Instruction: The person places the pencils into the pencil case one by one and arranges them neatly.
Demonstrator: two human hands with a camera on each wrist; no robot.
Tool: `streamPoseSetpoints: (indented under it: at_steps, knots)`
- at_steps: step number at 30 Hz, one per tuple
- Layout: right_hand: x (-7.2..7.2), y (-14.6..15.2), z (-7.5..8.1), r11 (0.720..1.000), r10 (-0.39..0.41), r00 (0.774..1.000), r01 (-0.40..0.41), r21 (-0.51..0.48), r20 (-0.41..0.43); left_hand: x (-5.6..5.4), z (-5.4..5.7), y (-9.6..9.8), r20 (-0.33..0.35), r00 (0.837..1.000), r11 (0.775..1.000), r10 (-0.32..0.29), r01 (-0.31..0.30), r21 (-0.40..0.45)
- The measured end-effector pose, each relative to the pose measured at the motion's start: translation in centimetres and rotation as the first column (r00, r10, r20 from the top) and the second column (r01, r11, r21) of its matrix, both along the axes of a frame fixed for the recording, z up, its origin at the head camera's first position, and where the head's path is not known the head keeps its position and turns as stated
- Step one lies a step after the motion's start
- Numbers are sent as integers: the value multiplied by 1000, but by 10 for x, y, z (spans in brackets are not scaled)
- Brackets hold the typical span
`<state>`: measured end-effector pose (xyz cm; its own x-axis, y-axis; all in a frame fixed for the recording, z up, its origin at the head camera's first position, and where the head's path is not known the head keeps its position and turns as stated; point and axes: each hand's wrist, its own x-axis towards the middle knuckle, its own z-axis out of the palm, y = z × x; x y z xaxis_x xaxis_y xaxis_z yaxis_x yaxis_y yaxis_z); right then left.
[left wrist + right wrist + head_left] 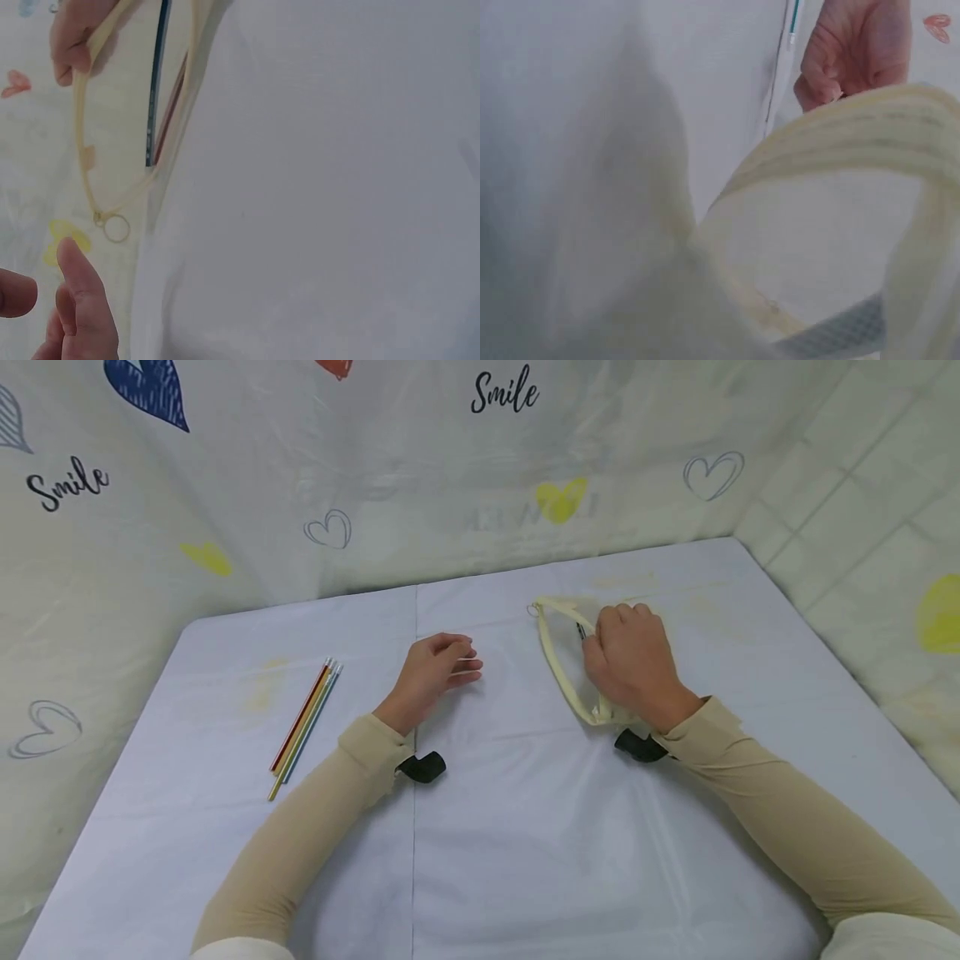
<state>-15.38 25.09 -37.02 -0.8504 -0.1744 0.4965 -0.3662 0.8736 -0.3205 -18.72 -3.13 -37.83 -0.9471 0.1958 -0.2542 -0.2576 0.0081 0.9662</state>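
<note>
In the head view my right hand (633, 656) grips the rim of a translucent zip pouch (558, 672) with pale yellow edging. The pouch's mouth gapes, and a small ring hangs from its zip in the left wrist view. A dark pencil (157, 90) and a reddish one (171, 109) show inside the pouch there. My left hand (438, 672) hovers left of the pouch, apart from it, with fingers loosely extended and nothing between them. In the right wrist view the pouch's edging (840, 150) fills the foreground, and my right fingers are out of sight.
Several pencils (306, 722), red, gold and blue, lie together on the white-covered table (525, 843), left of my left hand. A patterned curtain (420, 460) hangs behind the table's far edge. Black wrist mounts (423, 767) stick out below both wrists.
</note>
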Motion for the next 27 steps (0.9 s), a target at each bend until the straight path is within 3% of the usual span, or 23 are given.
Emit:
streamPoseSetpoints:
  at_steps: [10,22,27]
  knots:
    - [1,-5,-6,999,31,997,-29,27,-74,3,7,-44,-36,999,987,4,-10,-158]
    - [-3,-4,-9,998,38,990,-31,55,-133,14,26,-136,-87,994,940,70,-94,-327]
    - [-3,-6,-10,999,30,992,-24,48,-120,21,32,-168,-61,998,933,28,-48,-357]
